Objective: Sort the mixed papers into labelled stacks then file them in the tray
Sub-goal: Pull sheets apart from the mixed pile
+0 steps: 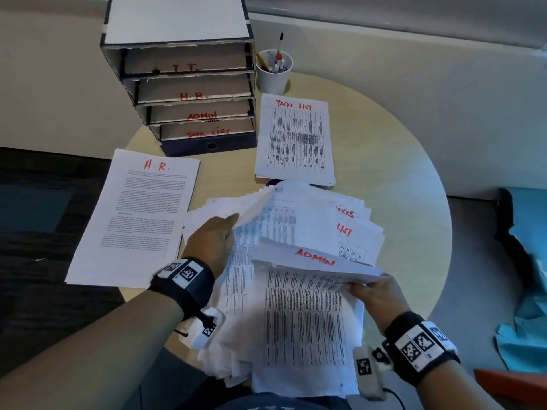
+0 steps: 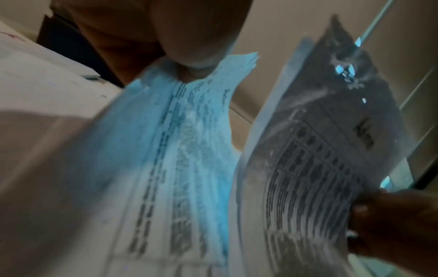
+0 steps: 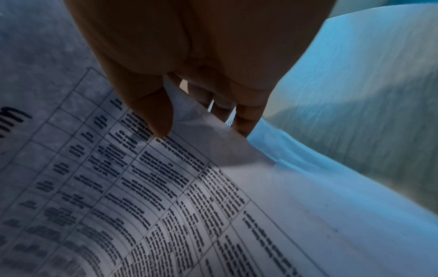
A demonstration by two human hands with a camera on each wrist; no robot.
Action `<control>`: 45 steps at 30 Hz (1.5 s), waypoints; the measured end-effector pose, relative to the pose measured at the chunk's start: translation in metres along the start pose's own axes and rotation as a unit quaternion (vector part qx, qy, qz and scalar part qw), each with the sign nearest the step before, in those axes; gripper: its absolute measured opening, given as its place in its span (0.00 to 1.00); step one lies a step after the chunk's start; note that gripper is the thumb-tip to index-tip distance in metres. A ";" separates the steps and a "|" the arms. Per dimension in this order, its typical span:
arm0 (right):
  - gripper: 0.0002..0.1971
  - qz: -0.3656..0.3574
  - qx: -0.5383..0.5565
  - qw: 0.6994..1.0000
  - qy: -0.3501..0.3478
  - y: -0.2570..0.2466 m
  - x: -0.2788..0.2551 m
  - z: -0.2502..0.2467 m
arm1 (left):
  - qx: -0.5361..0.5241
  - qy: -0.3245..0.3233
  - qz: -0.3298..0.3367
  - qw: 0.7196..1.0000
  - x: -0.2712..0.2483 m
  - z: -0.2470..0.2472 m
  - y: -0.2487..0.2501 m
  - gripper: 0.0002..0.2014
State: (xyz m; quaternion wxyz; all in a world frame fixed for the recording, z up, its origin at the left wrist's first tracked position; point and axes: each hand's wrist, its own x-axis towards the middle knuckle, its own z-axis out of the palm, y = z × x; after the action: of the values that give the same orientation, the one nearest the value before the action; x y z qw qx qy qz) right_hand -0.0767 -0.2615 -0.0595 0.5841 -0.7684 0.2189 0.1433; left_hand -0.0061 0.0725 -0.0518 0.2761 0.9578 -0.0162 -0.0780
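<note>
two hands (image 1: 213,241), two sorted stacks (image 1: 139,214)

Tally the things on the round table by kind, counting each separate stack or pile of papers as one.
Paper stacks or piles: 3, H.R. stack, Task List stack, mixed pile
Filing trays: 1
Pen cups: 1
Total: 5
</note>
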 end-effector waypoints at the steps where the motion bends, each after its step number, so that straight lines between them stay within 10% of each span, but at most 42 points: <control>1: 0.13 -0.008 0.012 1.000 0.000 -0.003 0.000 0.000 | -0.049 0.035 -0.005 0.998 -0.003 -0.002 0.000 0.17; 5: 0.25 -0.057 0.083 0.995 -0.017 -0.014 0.001 0.000 | -0.352 -0.070 -0.081 0.930 -0.021 -0.010 0.013 0.15; 10: 0.10 -0.059 0.048 0.997 0.016 -0.019 -0.002 0.008 | -0.340 -0.326 -0.079 0.878 -0.022 -0.011 0.013 0.14; 14: 0.09 -0.041 0.079 0.996 0.025 -0.009 -0.004 0.005 | -0.177 -0.126 -0.155 0.964 0.004 -0.001 0.020 0.16; 18: 0.10 -0.031 0.052 0.997 0.047 0.000 -0.004 0.005 | -0.088 -0.131 -0.219 0.963 0.019 0.016 0.042 0.34; 26: 0.09 -0.040 0.066 0.996 0.049 0.002 -0.006 0.000 | -0.193 -0.021 -0.173 0.966 0.019 0.032 0.026 0.15; 29: 0.06 -0.015 0.122 0.991 0.046 0.004 -0.002 -0.001 | -0.472 -0.115 -0.194 0.852 0.001 0.025 0.034 0.16; 31: 0.24 -0.004 0.176 0.984 0.035 -0.003 0.000 0.003 | -0.541 -0.201 -0.191 0.794 -0.012 0.024 0.036 0.27; 37: 0.28 0.015 0.268 0.963 0.011 -0.037 0.011 0.015 | -0.419 -0.144 -0.118 0.889 -0.025 0.029 0.040 0.20; 42: 0.12 0.042 0.044 0.998 -0.011 -0.032 0.011 0.025 | -0.492 -0.106 -0.155 0.850 -0.019 0.022 0.038 0.18; 45: 0.12 0.031 0.071 0.997 -0.014 -0.036 0.005 0.032 | -0.403 -0.124 -0.175 0.890 -0.018 0.018 0.039 0.13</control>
State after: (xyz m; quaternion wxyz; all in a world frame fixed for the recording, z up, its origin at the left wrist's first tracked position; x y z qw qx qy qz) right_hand -0.0527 -0.2234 -0.0408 0.6352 -0.7160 0.2437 0.1563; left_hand -0.0263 0.0313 -0.0436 0.6157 0.7342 0.1506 -0.2431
